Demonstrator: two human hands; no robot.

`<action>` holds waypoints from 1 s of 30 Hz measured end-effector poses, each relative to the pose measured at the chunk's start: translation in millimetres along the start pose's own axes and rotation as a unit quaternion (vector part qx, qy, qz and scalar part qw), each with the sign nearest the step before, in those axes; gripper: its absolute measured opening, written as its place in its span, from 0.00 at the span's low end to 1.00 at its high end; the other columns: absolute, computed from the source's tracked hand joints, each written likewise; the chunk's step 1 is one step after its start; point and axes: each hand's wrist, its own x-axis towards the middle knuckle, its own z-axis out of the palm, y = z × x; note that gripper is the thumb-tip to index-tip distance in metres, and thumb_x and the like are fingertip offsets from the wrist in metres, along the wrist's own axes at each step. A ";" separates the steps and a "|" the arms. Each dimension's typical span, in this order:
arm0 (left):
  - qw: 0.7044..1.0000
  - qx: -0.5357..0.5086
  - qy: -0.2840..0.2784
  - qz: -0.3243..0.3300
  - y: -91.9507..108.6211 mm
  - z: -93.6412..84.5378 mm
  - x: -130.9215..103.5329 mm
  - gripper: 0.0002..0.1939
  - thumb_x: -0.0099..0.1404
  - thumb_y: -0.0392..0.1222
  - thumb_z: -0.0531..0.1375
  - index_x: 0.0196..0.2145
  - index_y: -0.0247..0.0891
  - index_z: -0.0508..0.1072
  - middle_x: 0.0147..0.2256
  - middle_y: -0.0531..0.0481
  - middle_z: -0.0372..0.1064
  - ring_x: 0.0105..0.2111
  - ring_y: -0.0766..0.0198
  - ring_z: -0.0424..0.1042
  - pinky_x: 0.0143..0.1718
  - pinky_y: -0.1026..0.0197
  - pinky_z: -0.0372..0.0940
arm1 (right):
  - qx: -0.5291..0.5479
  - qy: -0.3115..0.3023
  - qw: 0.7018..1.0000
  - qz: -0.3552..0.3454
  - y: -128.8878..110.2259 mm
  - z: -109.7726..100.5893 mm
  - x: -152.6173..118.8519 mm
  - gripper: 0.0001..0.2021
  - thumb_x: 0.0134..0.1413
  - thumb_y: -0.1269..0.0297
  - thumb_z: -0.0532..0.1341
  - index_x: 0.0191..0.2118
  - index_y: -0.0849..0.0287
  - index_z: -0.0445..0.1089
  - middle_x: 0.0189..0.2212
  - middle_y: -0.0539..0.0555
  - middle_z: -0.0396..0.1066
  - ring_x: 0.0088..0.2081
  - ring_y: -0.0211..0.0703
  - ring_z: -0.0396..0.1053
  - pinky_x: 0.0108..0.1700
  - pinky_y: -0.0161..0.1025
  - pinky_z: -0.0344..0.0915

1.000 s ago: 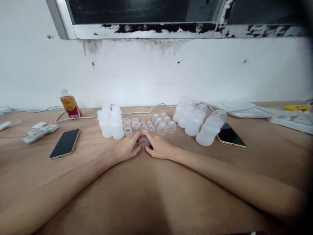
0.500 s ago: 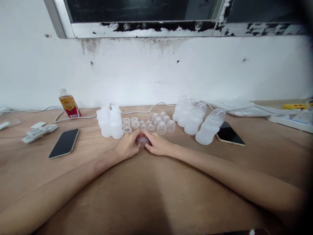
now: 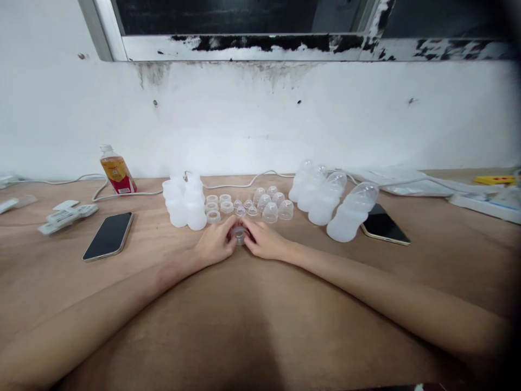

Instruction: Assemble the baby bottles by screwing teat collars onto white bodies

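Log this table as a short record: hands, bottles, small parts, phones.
Left hand: holding one side of a clear part
Right hand: holding its other side
Dome-topped bottles: four, to the right
White bottles: upright group, to the left
Between bottle groups: rings, teats, clear domes
Left phone: flat, screen up
Right phone: beside the nearest dome-topped bottle

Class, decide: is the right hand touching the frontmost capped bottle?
Apart: the head view shows bare table between the right hand and capped bottle.

Plain workroom, by appearance. Wooden surface against stained white wall, peeling window frame above. White bottles and clear domes stand grouped by kind.
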 end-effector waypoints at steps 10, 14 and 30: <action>0.999 0.031 -0.009 -0.014 0.8 -0.3 -1.3 0.06 0.60 0.39 0.45 0.34 0.39 0.60 0.26 0.53 0.65 0.23 0.66 0.64 0.23 0.65 0.55 | -0.001 0.002 1.000 0.003 -1.6 -1.8 -0.5 0.05 0.52 0.70 0.46 0.36 0.59 0.54 0.26 0.51 0.62 0.26 0.37 0.60 0.29 0.34 0.55; 0.998 0.057 -0.009 -0.015 0.5 0.5 -0.4 0.06 0.60 0.40 0.46 0.34 0.39 0.60 0.27 0.53 0.65 0.24 0.65 0.65 0.22 0.65 0.55 | -0.006 0.003 1.000 0.003 -2.2 -1.9 0.3 0.04 0.52 0.70 0.46 0.34 0.58 0.54 0.25 0.50 0.62 0.25 0.36 0.59 0.29 0.34 0.55; 0.969 0.237 -0.020 0.071 17.5 -33.3 6.9 0.12 0.61 0.41 0.47 0.40 0.36 0.62 0.36 0.45 0.66 0.37 0.57 0.64 0.38 0.57 0.58 | 0.068 0.058 0.995 0.041 -4.7 -1.4 0.3 0.12 0.50 0.71 0.49 0.41 0.59 0.60 0.21 0.48 0.62 0.22 0.34 0.59 0.28 0.33 0.57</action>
